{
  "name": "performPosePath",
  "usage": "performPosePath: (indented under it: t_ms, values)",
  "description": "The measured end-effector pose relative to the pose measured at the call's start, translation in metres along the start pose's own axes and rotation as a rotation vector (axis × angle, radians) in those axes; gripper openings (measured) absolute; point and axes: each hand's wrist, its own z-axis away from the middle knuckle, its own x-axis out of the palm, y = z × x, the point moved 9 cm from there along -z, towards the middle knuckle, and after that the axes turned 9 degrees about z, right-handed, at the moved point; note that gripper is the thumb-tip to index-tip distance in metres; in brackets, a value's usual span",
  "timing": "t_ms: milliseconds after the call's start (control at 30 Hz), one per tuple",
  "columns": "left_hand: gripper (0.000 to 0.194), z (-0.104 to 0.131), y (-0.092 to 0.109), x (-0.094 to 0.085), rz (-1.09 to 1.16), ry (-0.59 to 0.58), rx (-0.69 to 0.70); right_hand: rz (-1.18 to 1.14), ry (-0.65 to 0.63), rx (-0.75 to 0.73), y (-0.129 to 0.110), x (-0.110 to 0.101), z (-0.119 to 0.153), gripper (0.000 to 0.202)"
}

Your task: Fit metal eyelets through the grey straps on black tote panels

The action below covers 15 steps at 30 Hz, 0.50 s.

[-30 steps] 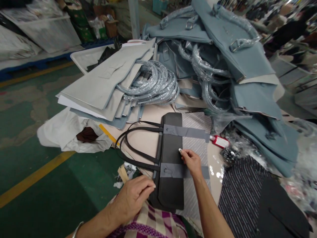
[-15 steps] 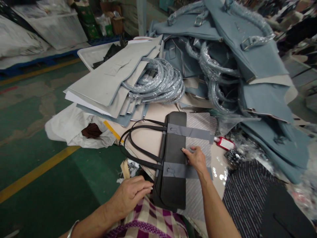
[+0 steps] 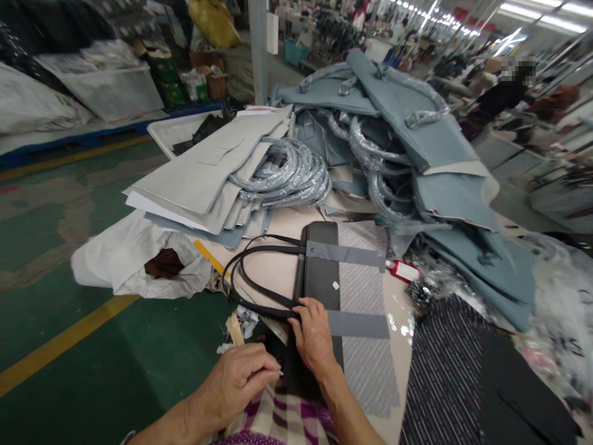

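A dark grey handbag piece [image 3: 322,284] lies on the table in front of me, its lining side spread to the right. Two thin black handles [image 3: 259,250] loop out to its left, and grey straps [image 3: 356,324] run across the lining. A small white patch [image 3: 336,285] sits on the dark panel. My right hand [image 3: 315,337] is closed around the base of the nearer handle at the bag's left edge. Low by the bag's near left corner, my left hand [image 3: 243,377] has its fingers pressed together; anything between them is too small to make out.
Flat grey-blue panels [image 3: 199,173] with plastic-wrapped handles [image 3: 291,173] are stacked behind. Blue bags [image 3: 407,123] pile up at the back right. A red-and-white bottle [image 3: 404,271] lies right of the bag, near dark striped cloth [image 3: 445,364]. A white sack [image 3: 120,253] is at left.
My right hand has moved left and nearer, from the dark panel to the handle base. The white patch now shows where its fingertips were. My left hand stays low with fingers more curled. The view tilted up.
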Motion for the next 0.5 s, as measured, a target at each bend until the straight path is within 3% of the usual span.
performPosePath:
  t_ms: [100, 167, 233, 367, 500]
  values:
    - [0.016, 0.000, 0.008, 0.007, -0.017, -0.059, 0.059, 0.031, 0.114, -0.024, 0.002, -0.043, 0.000, 0.019]
    - [0.018, -0.002, 0.015, 0.013, -0.030, -0.095, 0.112, 0.060, 0.212, 0.011, 0.012, -0.088, 0.009, 0.024]
    - [0.019, -0.007, 0.022, 0.016, -0.034, -0.095, 0.180, 0.060, 0.323, 0.152, 0.035, -0.143, 0.029, 0.025]
    - [0.024, -0.020, 0.033, 0.027, -0.026, -0.124, 0.264, -0.039, 0.587, 0.648, 0.104, -0.249, 0.112, 0.032]
    - [0.023, -0.028, 0.040, 0.041, 0.011, -0.175, 0.339, -0.070, 0.856, 1.051, 0.160, -0.326, 0.228, 0.045]
